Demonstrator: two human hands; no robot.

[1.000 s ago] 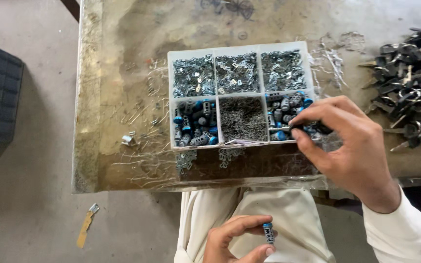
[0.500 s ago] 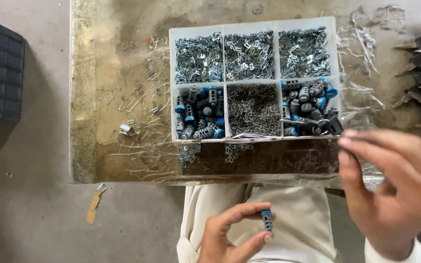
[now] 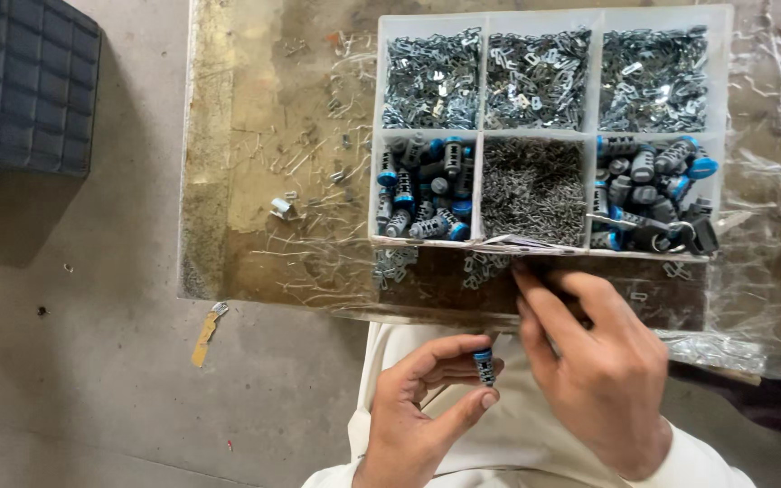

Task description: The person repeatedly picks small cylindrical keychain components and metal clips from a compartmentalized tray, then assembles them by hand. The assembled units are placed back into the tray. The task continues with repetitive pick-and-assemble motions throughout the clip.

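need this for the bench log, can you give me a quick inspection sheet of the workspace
surface: worn brown bench top, partly under clear plastic sheet
job's things: small grey cylinder with a blue end; six-compartment tray with metal clips, thin wire pieces and grey-blue cylinders
clutter: loose wire bits and clips scattered left of the tray
grippers: left hand pinches the cylinder between thumb and fingers; right hand beside it, fingertips at the bench edge, whether it holds anything cannot be told
cables: nothing seen
surroundings: concrete floor; dark crate at upper left

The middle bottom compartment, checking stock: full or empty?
Full: the middle bottom compartment of the compartment box is heaped with thin metal pins.
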